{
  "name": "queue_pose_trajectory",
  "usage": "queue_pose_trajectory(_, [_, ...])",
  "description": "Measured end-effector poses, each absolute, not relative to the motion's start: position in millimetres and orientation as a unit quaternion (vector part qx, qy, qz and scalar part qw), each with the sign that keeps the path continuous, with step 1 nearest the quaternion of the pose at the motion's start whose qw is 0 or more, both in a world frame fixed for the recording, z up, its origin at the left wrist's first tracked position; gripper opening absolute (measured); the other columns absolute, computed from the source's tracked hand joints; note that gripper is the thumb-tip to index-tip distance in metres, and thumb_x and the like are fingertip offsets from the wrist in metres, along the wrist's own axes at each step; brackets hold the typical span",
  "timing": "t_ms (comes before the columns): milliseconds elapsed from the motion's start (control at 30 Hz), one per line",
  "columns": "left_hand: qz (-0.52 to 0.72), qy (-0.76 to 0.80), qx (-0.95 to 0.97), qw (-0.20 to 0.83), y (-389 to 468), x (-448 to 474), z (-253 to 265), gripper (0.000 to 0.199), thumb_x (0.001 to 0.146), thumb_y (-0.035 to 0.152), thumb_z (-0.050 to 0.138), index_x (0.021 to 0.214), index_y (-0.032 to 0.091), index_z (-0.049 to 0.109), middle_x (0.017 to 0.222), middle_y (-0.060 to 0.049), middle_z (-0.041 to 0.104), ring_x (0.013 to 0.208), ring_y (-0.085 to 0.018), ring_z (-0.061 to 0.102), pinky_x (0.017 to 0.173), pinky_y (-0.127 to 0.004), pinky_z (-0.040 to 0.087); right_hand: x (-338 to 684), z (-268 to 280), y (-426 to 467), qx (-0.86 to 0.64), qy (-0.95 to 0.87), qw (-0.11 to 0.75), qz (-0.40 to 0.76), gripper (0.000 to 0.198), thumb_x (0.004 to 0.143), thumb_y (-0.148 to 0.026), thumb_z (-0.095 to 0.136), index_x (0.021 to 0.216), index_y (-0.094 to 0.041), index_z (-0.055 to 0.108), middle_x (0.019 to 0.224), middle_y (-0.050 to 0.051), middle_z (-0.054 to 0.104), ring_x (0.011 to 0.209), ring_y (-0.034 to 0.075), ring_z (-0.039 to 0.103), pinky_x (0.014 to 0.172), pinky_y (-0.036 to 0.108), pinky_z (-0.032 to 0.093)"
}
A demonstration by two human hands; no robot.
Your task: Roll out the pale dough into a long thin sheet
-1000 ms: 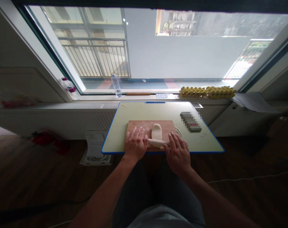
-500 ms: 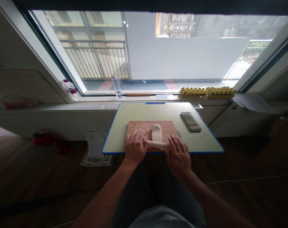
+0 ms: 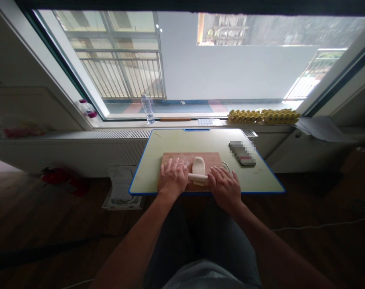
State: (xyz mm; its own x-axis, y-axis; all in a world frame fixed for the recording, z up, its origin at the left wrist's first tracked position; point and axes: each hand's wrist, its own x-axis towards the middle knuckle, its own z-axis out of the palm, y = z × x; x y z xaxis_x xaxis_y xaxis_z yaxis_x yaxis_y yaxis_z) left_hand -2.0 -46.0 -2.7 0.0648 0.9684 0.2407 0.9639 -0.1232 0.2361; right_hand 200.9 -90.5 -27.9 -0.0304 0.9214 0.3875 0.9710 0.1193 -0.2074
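A pale rolling pin (image 3: 198, 177) lies crosswise over an oblong flat piece of dough (image 3: 198, 165) on the wooden cutting board (image 3: 182, 156). My left hand (image 3: 174, 176) rests over the pin's left end, and my right hand (image 3: 225, 184) covers the right end. Both palms face down, so the ends of the pin are hidden. Most of the dough shows beyond the pin, and a small part sticks out on the near side. A curved metal handle (image 3: 226, 165) is at the board's right edge.
The board lies on a light green table with a blue rim (image 3: 143, 160). A pixelated dark object (image 3: 242, 153) lies to the right. On the windowsill are a clear bottle (image 3: 147, 109) and yellow egg trays (image 3: 263, 116). A red fire extinguisher (image 3: 62, 179) is on the floor at left.
Both hands have pushed the rolling pin a little away from me, from the dough's near end onto the dough. A bit of dough now shows on the pin's near side.
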Motion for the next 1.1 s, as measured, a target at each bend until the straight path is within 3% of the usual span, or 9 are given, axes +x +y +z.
queue_pose_trajectory(200, [0.149, 0.678, 0.719, 0.021, -35.3, -0.5, -0.6, 0.049, 0.109, 0.040, 0.040, 0.144, 0.026, 0.071, 0.162, -0.009, 0.057, 0.154, -0.037, 0.046, 0.128, -0.061, 0.034, 198.0, -15.1, -74.8, -0.678, -0.710, 0.181, -0.062, 0.056, 0.114, -0.044, 0.031, 0.152, -0.017, 0.064, 0.156, 0.011, 0.062, 0.146, 0.032, 0.051, 0.123, 0.052, 0.032])
queue_pose_trajectory(633, [0.122, 0.695, 0.706, 0.056, -3.7, 0.8, -3.2, 0.050, 0.105, 0.041, 0.040, 0.145, 0.031, 0.069, 0.166, -0.009, 0.053, 0.156, -0.034, 0.042, 0.131, -0.070, 0.018, 200.1, -4.4, -32.7, -0.705, -0.697, 0.123, -0.039, 0.061, 0.110, -0.048, 0.034, 0.161, -0.022, 0.053, 0.165, 0.007, 0.053, 0.147, 0.032, 0.049, 0.120, 0.049, 0.037])
queue_pose_trajectory(1100, [0.125, 0.698, 0.703, 0.047, 17.7, 3.9, 6.2, 0.049, 0.101, 0.041, 0.041, 0.137, 0.031, 0.072, 0.153, -0.012, 0.064, 0.141, -0.037, 0.054, 0.123, -0.069, 0.031, 203.0, 8.5, -1.6, -0.719, -0.688, 0.089, 0.046, 0.067, 0.109, -0.060, 0.035, 0.160, -0.021, 0.054, 0.163, 0.010, 0.056, 0.148, 0.030, 0.048, 0.123, 0.046, 0.033])
